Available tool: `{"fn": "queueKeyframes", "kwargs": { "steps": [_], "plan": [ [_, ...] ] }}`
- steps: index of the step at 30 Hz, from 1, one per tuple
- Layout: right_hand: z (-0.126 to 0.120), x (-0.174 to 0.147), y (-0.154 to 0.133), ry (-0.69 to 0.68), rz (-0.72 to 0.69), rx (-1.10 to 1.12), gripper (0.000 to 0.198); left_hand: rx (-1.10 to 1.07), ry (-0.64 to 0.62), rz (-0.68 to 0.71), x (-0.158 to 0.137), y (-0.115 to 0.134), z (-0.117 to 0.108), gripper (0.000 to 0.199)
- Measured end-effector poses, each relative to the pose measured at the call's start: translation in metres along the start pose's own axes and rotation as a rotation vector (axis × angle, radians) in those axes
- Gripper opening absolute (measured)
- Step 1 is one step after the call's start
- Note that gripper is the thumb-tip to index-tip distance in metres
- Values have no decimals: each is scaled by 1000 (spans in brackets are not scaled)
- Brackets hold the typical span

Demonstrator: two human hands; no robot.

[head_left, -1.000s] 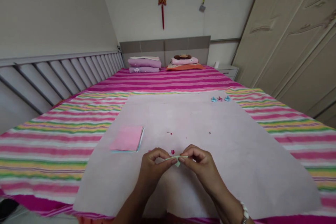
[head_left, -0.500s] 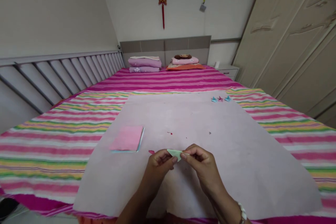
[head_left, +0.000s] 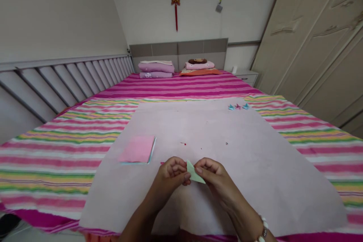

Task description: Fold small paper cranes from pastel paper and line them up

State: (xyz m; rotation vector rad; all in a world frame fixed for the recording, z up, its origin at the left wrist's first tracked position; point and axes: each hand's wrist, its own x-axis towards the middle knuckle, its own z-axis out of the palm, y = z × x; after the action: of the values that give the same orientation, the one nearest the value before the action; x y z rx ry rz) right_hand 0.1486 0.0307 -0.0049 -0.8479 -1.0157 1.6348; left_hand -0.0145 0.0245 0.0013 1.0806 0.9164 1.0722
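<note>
"Left hand (head_left: 173,173) and right hand (head_left: 214,174): what have they got?"

"Both pinch one pale green, folded paper triangle (head_left: 195,175), thumbs against fingers, over the large whitish sheet (head_left: 272,181) on the bed (head_left: 176,87)."

"Which way does it point?"

"Its long axis slants: one sharp tip far and left, the other near and right."

"Farther out?"

"A flat, pink-topped paper stack (head_left: 137,149) lies left; three small blue and pink folded paper shapes (head_left: 237,106) sit far right."
</note>
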Motion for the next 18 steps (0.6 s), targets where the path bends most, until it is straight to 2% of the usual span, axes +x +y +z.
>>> {"fn": "queueKeyframes", "kwargs": {
  "steps": [4, 8, 16, 18],
  "plan": [
    [0, -1, -2, -36, 85, 38, 26, -2, -2, -35, 2, 1, -2, 28],
    [0, 0, -2, -45, 95, 34, 26, 37, 4, -40, 0, 6, -3, 29],
    [1, 4, -1, -62, -27, -189, 23, 145, 45, 43, 2, -2, -2, 14],
    [2, 5, 2, -9, -99, -266, 18, 186, 77, 80, 2, -4, 4, 16]
  ]
}}
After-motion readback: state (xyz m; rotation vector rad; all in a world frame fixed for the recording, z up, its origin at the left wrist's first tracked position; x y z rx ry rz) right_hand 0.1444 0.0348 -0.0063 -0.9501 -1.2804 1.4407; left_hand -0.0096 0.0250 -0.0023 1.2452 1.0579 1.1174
